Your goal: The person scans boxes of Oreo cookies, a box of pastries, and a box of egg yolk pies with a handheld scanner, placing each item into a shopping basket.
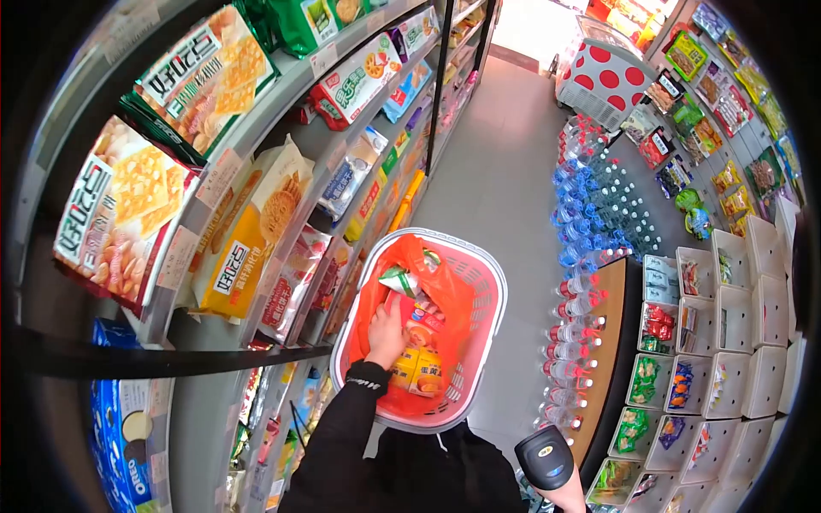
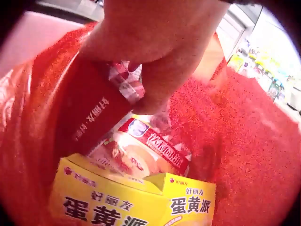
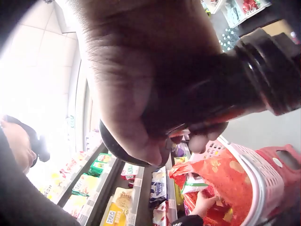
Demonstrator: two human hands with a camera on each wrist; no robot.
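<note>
My left hand [image 1: 387,329] reaches into an orange-red plastic bag [image 1: 457,329] lining a pink and white shopping basket [image 1: 486,342]. It grips a dark red snack box [image 2: 94,110] with white lettering, whose upper end the palm covers in the left wrist view. Below the fingers lie yellow egg-yolk pie boxes [image 2: 190,200] and a red and white package [image 2: 150,146] with a round cake picture. A green and white packet [image 1: 398,280] sits at the bag's far end. My right hand [image 3: 122,80] holds a black handheld barcode scanner [image 1: 545,457] by its handle, beside the basket.
Shelves of biscuit packs [image 1: 231,265] run close along the left. On the right, water bottles [image 1: 569,350] line a curved wooden-topped counter [image 1: 611,342], with candy bins [image 1: 646,376] beyond. A grey aisle floor [image 1: 487,145] leads to a red-dotted freezer [image 1: 603,81].
</note>
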